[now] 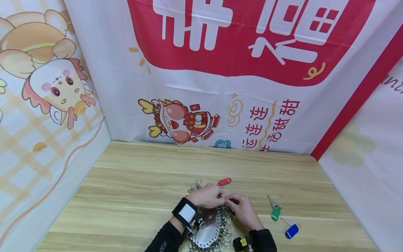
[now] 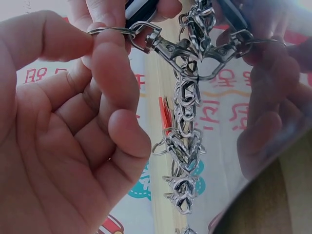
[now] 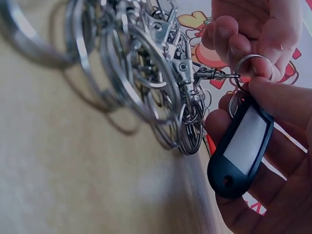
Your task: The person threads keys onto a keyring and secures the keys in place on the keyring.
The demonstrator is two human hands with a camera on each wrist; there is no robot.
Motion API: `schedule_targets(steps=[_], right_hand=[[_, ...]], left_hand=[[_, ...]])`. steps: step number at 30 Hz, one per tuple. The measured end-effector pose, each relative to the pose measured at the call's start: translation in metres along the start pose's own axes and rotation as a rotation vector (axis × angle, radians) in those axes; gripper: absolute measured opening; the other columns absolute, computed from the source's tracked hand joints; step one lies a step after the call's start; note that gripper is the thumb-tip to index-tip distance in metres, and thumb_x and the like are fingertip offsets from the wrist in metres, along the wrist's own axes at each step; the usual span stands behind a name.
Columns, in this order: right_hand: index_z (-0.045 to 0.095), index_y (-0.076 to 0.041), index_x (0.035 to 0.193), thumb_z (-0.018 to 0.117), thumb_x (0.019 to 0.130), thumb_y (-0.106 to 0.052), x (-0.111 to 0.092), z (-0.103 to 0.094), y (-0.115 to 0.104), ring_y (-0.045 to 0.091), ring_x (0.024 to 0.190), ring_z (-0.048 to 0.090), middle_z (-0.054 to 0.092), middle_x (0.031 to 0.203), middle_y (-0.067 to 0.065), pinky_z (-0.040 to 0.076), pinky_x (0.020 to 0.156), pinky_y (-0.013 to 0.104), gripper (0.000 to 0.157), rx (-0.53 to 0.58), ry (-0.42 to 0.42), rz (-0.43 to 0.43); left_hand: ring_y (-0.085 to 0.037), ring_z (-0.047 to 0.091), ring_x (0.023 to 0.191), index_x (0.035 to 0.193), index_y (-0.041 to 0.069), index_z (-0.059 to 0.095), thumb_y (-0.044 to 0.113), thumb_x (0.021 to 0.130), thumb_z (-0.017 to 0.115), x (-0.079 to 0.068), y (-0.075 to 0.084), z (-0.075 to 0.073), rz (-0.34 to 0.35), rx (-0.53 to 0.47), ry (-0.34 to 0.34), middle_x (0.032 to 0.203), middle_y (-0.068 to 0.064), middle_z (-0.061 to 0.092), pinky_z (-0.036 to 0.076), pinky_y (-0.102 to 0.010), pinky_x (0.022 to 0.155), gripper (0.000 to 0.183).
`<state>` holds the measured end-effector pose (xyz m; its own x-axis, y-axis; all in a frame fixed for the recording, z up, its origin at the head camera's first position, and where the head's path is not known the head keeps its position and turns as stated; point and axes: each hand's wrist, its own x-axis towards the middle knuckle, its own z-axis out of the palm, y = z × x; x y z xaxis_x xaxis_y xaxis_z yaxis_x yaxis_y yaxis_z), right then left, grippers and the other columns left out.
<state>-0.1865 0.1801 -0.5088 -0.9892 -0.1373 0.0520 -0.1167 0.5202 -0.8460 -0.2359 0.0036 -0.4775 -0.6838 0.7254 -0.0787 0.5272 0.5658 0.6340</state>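
1. The left hand [image 1: 207, 196] pinches a metal ring [image 2: 113, 30] between thumb and forefinger, its other fingers loosely bent.
2. The right hand [image 1: 247, 211] grips a black key tag [image 3: 228, 168] by the end with the ring, the thumb pressed there; the tag has a pale label panel.
3. The ring is threaded through a swivel clip [image 2: 168, 48], which hangs at the edge of a shiny round metal plate [image 1: 206, 235].
4. That plate sits toward the near side of the worktop [image 1: 126, 189], around the middle of its width, with a thick fringe of clips and rings [image 1: 226, 227] along its rim.
5. A red tag [image 1: 225, 181] lies just beyond the hands, toward the far edge.
6. Toward the right edge lie a green tag [image 1: 275, 213] with a key and, nearer the near right corner, a blue tag [image 1: 291, 231]; any writing on them is too small to read.
7. Behind the far edge hangs a printed cloth [image 1: 119, 87]. Its sideways red characters include 连连 and 甜甜; the large white ones on red are cut off.
8. On the right-hand cloth [image 1: 371, 196], letters resembling "nzi" run out of view.
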Motion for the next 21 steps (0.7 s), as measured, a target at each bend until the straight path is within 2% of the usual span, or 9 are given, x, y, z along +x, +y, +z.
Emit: schedule_targets(steps=[3,8,14,19,21], right_hand=[[0.072,-0.008,0.097,0.061,0.092,-0.013,-0.0008,-0.0017,-0.0003,0.013,0.081,0.062,0.069,0.091,0.002,0.049,0.07,0.026,0.013,-0.012,-0.015,0.0],[0.07,-0.009,0.103,0.054,0.096,-0.016,-0.0025,-0.0049,-0.0028,0.012,0.078,0.056,0.067,0.094,0.001,0.044,0.066,0.025,0.019,-0.035,-0.045,-0.006],[0.071,-0.008,0.1,0.058,0.094,-0.017,-0.0019,-0.0054,-0.0051,0.013,0.061,0.049,0.065,0.084,0.003,0.039,0.055,0.024,0.017,0.015,-0.009,0.082],[0.07,-0.006,0.096,0.061,0.092,-0.015,-0.0015,-0.0035,-0.0067,0.015,0.074,0.057,0.066,0.084,0.002,0.046,0.064,0.029,0.014,0.034,0.018,0.136],[0.07,-0.006,0.095,0.061,0.091,-0.014,-0.0017,-0.0025,-0.0084,0.015,0.074,0.058,0.066,0.084,0.003,0.047,0.065,0.031,0.013,0.034,0.022,0.146]], left_hand=[[-0.006,0.043,0.05,0.072,0.018,0.051,0.019,0.09,0.056,-0.0001,0.001,-0.0007,0.001,-0.001,0.009,0.062,0.008,0.043,0.034,-0.021,0.05,0.019],[-0.007,0.041,0.049,0.066,0.018,0.048,0.015,0.083,0.06,0.0005,0.0029,-0.0018,-0.04,0.006,0.057,0.057,0.008,0.039,0.034,-0.021,0.049,0.021],[-0.009,0.045,0.049,0.067,0.018,0.05,0.017,0.083,0.062,-0.0005,0.0049,-0.0013,-0.105,0.003,0.09,0.058,0.006,0.043,0.035,-0.023,0.047,0.02],[-0.011,0.05,0.047,0.069,0.018,0.05,0.016,0.084,0.061,-0.0006,0.0057,0.0011,-0.125,-0.008,0.105,0.059,0.005,0.044,0.039,-0.024,0.046,0.019],[-0.011,0.049,0.045,0.066,0.017,0.049,0.016,0.084,0.06,0.0003,0.0063,0.0026,-0.111,0.013,0.113,0.057,0.005,0.042,0.038,-0.023,0.045,0.021]])
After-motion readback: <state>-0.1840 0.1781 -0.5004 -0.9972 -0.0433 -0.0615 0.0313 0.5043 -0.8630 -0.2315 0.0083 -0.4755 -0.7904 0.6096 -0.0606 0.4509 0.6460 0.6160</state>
